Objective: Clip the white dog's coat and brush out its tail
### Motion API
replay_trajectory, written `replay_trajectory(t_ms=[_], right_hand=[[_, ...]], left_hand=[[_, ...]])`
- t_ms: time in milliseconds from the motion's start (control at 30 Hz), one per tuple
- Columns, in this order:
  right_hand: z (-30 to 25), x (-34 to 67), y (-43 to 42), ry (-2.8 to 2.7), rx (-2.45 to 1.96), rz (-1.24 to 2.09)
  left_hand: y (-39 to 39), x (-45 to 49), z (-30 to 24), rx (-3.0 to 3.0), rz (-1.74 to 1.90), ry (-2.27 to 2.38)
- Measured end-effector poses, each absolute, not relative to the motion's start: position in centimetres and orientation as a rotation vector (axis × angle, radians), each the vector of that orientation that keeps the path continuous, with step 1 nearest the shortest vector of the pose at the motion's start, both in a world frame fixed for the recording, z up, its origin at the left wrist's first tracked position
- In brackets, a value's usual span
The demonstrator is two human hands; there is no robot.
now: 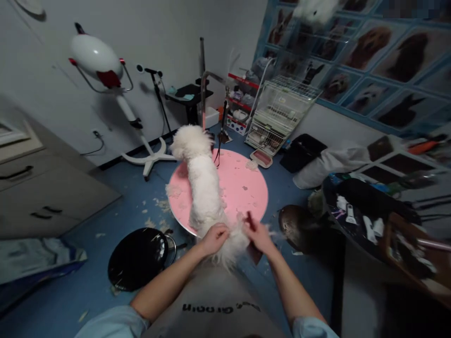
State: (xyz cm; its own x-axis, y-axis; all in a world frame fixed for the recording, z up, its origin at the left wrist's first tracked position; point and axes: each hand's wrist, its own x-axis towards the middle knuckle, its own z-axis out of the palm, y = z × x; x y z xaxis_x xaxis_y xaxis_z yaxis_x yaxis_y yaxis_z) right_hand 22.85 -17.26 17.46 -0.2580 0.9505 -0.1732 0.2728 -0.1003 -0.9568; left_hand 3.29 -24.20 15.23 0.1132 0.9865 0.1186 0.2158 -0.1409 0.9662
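Note:
A white, fluffy dog stands on a round pink grooming table, facing away from me, with its rear end toward me. My left hand is closed at the dog's rump, its fingers curled into the long white tail fur. On the other side of that fur, my right hand is wrapped around a reddish-brown slicker brush. Its handle sticks up above the fist and its wide flat end hangs below. Motion blurs the right hand and the brush. Tufts of cut fur lie on the tabletop.
A black round stool stands at left, a brown round seat at right. A grooming arm rises behind the dog. A white stand dryer, wire cage and cluttered dark tray surround the table. Fur litters the floor.

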Motion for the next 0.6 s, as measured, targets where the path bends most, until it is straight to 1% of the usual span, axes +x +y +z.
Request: replay_trajectory(t_ms=[67, 100, 167, 233, 300, 400, 500, 600], right_hand=[[15.8, 21.8, -19.6, -1.783, -1.211, 1.582], [14.9, 21.6, -20.6, -1.855, -1.186, 1.593], [13.3, 21.9, -22.0, -1.934, -1.239, 1.48], [12.0, 22.6, -22.7, -2.037, -1.262, 1.346], [11.0, 23.0, -23.2, -2.175, -1.175, 1.302], [10.0, 22.5, -24.2, -2.321, -0.971, 1.333], [9.2, 22.0, -25.7, -2.292, -0.929, 1.441], [8.1, 23.7, -26.5, -2.101, -1.095, 1.609]], left_hand=[[-25.3, 2.8, 15.0, 1.46, 1.235, 1.376], [-26.1, 2.3, 14.9, 1.379, 1.327, 1.501], [-27.9, 1.2, 14.5, 1.12, 1.491, 1.819], [-29.9, 0.9, 13.9, 0.858, 1.502, 2.035], [-31.3, 2.0, 12.9, 0.731, 1.363, 2.002], [-31.7, 5.6, 11.1, 0.603, 1.193, 1.752], [-31.2, 8.8, 9.8, 0.467, 1.266, 1.737], [-31.3, 9.9, 9.4, 0.414, 1.311, 1.747]])
